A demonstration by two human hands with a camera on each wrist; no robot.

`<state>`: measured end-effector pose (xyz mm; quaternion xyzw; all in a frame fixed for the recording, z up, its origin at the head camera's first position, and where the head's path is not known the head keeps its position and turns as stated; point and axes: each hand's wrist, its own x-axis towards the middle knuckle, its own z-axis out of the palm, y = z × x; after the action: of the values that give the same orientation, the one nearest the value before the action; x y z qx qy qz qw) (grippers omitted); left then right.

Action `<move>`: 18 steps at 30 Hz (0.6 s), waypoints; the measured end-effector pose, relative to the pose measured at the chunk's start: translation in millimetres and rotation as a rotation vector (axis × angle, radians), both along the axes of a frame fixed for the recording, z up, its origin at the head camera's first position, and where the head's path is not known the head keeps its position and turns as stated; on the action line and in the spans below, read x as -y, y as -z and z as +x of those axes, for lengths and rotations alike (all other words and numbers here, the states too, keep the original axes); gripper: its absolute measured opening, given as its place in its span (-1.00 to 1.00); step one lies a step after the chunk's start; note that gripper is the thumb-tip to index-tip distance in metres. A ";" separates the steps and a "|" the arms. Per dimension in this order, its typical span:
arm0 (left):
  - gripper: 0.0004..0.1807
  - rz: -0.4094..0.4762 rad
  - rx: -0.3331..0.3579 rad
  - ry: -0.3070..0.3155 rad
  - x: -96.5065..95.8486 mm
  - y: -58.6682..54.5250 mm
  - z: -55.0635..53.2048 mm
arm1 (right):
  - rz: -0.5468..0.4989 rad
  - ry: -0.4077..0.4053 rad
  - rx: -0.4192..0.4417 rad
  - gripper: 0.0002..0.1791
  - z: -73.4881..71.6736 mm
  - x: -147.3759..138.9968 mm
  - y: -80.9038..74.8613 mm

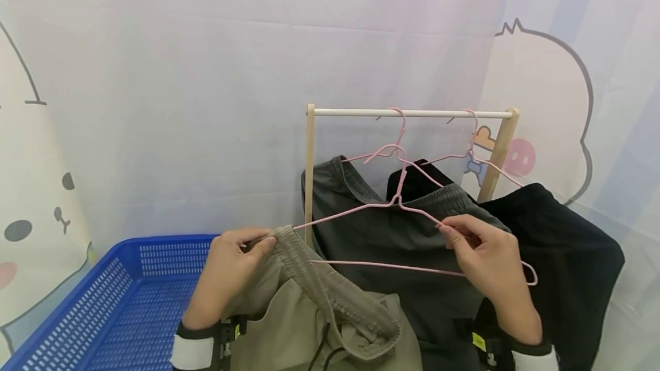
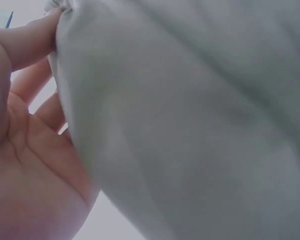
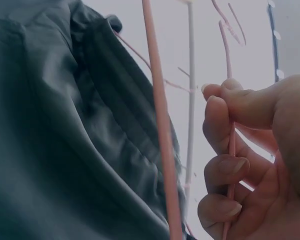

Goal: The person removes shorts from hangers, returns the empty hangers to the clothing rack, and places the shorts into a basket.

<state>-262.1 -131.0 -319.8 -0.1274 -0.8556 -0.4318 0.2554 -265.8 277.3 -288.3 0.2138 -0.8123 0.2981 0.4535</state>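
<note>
L hand [image 1: 232, 268] pinching waistband corner of khaki bottoms [image 1: 296, 308], lower centre of frame; R hand [image 1: 487, 251] gripping R arm of pink hanger [image 1: 400, 182], mid-frame. Only L end of hanger looks tucked in the waistband; R end, right of centre, is bare.

Risks IMO: if my L pinch eases, that corner prob slides off, bc rest of waistband sags & fabric wt pulls down. If I yank R arm, thin wire may flex/twist & L tip pops out. Hook is off the rack bar [image 1: 356, 113], in front of dark grey bottoms [image 1: 371, 233], so lifting carelessly could snag their waistband. Drawstring [image 1: 321, 345] dangles at bottom centre, might catch too. Can't tell how deep L tip sits, fabric hides it.
</note>
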 end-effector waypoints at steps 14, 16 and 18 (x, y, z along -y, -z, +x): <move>-0.88 -0.034 0.028 -0.033 5.2 0.4 -2.0 | -0.058 0.203 0.079 -0.94 17.8 -42.0 -9.2; -0.89 -0.035 0.029 -0.028 2.8 1.1 -2.8 | -0.068 0.219 0.093 -0.95 19.9 -42.6 -10.1; -0.90 -0.036 0.029 -0.023 0.7 1.8 -3.0 | -0.074 0.223 0.092 -0.95 21.1 -42.1 -11.0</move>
<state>-265.1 -131.7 -321.7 -0.1157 -0.8683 -0.4150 0.2457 -244.7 319.3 -277.3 0.0911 -0.8395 0.2850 0.4536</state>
